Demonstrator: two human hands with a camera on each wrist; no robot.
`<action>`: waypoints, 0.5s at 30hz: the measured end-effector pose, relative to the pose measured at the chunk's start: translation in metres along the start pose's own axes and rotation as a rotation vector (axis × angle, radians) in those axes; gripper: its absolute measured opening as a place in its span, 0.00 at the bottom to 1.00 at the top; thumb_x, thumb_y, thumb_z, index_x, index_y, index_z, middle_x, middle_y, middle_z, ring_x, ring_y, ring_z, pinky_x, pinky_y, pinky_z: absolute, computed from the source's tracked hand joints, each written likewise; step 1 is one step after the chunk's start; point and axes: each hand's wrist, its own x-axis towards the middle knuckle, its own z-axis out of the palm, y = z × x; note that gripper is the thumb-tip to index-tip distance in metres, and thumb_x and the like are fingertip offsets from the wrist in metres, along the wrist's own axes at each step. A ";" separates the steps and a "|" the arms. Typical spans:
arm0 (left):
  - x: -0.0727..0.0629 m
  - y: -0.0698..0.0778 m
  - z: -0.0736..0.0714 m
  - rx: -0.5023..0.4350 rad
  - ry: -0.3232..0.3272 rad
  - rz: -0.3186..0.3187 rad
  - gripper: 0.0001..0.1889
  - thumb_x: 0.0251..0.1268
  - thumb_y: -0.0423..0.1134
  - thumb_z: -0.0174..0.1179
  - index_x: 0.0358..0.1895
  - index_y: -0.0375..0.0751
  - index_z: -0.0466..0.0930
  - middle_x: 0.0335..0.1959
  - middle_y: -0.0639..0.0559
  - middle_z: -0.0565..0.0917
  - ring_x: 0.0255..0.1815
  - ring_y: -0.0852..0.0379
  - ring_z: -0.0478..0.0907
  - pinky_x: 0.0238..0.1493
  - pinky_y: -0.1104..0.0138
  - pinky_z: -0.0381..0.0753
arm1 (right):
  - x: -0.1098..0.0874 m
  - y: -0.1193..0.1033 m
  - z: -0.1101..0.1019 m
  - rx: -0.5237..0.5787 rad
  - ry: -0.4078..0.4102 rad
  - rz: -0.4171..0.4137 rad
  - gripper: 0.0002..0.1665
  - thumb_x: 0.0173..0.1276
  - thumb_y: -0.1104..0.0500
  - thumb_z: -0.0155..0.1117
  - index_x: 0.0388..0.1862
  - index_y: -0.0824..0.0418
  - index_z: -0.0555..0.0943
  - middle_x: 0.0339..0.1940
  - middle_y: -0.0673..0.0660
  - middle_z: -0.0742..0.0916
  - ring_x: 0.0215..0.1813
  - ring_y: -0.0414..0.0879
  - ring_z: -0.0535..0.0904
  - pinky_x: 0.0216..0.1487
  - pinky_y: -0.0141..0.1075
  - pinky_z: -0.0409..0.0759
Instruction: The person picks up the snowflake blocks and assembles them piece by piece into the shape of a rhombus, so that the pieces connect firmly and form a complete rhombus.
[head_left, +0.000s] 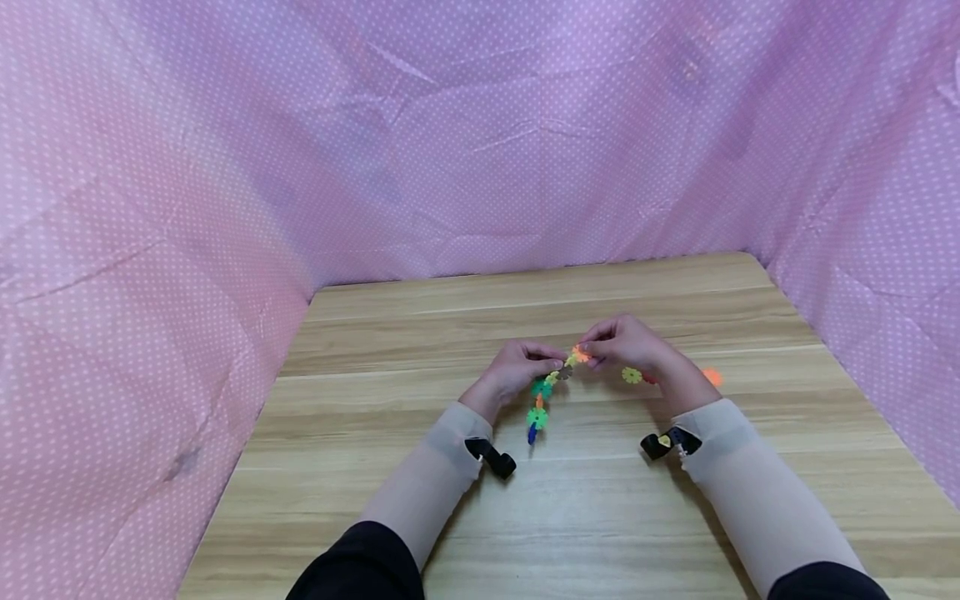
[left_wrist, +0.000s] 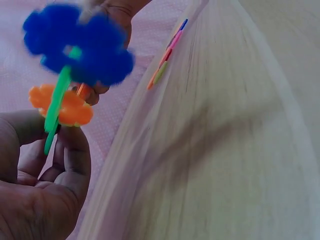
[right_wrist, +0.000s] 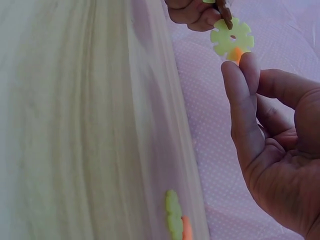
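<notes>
A chain of flower-shaped interlocking discs hangs between the hands above the table. My left hand (head_left: 517, 367) grips it near a brown disc (head_left: 566, 372). From there the chain drops toward me through a green disc (head_left: 537, 417) to a blue disc (head_left: 532, 433) at the low end. My right hand (head_left: 626, 342) pinches an orange disc (head_left: 581, 354) at the upper end. That orange disc meets a yellow-green disc (right_wrist: 232, 39) in the right wrist view, its far part hidden by the fingertips. Close up in the left wrist view, the blue disc is blurred.
More discs lie on the wooden table (head_left: 577, 517) by the right wrist: a yellow-green disc (head_left: 632, 376), a partly hidden red disc (head_left: 649, 378) and an orange disc (head_left: 712, 377). Pink dotted cloth (head_left: 480, 150) hangs behind and beside the table.
</notes>
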 end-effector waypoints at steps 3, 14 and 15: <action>0.001 0.000 0.000 -0.011 0.004 0.003 0.09 0.68 0.27 0.69 0.49 0.34 0.90 0.44 0.45 0.91 0.43 0.55 0.87 0.42 0.68 0.86 | 0.001 0.001 0.000 0.039 -0.006 0.001 0.16 0.75 0.65 0.68 0.54 0.77 0.83 0.37 0.63 0.89 0.41 0.58 0.89 0.48 0.46 0.89; 0.001 0.001 -0.001 -0.020 0.004 -0.020 0.13 0.67 0.25 0.68 0.53 0.33 0.88 0.36 0.47 0.91 0.35 0.58 0.86 0.40 0.69 0.85 | 0.001 0.001 0.002 0.099 -0.009 -0.003 0.15 0.75 0.67 0.67 0.53 0.79 0.82 0.41 0.64 0.88 0.39 0.55 0.89 0.47 0.45 0.89; 0.001 0.001 -0.001 -0.022 0.005 -0.019 0.13 0.67 0.25 0.68 0.53 0.33 0.88 0.35 0.47 0.91 0.35 0.58 0.86 0.39 0.69 0.85 | 0.001 0.001 0.002 0.101 -0.012 -0.005 0.15 0.75 0.67 0.66 0.53 0.79 0.82 0.41 0.64 0.88 0.39 0.55 0.89 0.48 0.46 0.89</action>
